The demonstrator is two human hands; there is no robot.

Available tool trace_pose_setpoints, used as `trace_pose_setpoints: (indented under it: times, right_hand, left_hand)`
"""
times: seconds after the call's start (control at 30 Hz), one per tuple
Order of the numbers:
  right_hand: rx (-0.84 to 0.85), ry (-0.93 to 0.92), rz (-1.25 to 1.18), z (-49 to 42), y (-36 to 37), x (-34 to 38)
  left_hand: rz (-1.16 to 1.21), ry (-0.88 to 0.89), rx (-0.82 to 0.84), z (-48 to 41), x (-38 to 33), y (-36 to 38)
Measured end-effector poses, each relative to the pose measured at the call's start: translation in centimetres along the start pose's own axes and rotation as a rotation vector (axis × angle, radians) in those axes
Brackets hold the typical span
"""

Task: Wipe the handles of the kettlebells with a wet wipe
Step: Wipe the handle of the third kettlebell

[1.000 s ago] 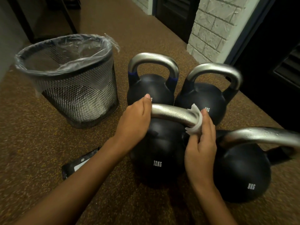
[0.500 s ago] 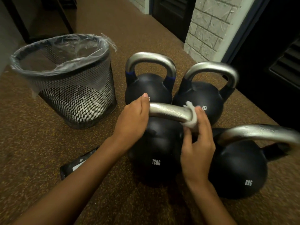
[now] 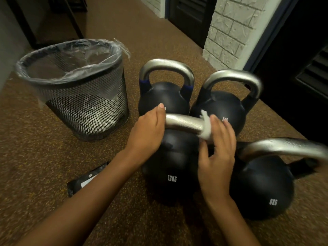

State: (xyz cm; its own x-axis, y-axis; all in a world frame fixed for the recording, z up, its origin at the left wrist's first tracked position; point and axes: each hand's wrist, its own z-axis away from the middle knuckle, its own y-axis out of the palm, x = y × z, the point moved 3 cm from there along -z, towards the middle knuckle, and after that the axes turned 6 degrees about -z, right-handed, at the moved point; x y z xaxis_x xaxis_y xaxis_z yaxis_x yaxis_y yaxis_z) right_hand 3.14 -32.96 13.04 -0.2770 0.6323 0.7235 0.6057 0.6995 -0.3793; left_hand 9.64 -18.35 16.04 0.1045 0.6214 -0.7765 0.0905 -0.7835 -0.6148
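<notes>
Left hand grips the steel handle of the 12KG kettlebell beside the mesh bin, right hand pinches the limp wet wipe round that handle — heavy, rigid, likely slick once wet.

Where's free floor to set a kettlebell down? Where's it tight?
Free: floor between the mesh bin and the black packet; floor beyond the rear kettlebells to the brick pillar. Tight: four kettlebells packed together, left hand and right hand on the 12KG handle.
</notes>
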Motion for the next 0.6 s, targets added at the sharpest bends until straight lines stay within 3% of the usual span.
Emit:
trace_pose_setpoints:
  times: [0.2,0.6]
  right_hand:
    - [0.251,-0.163,0.330,-1.5,1.9,3.9]
    - [0.446,0.075,0.567,-5.0,1.1,2.9]
  left_hand:
    - [-0.016,0.024,-0.004,-0.2,0.2,0.2]
    - [-0.020,0.007,-0.001,-0.1,0.0,0.1]
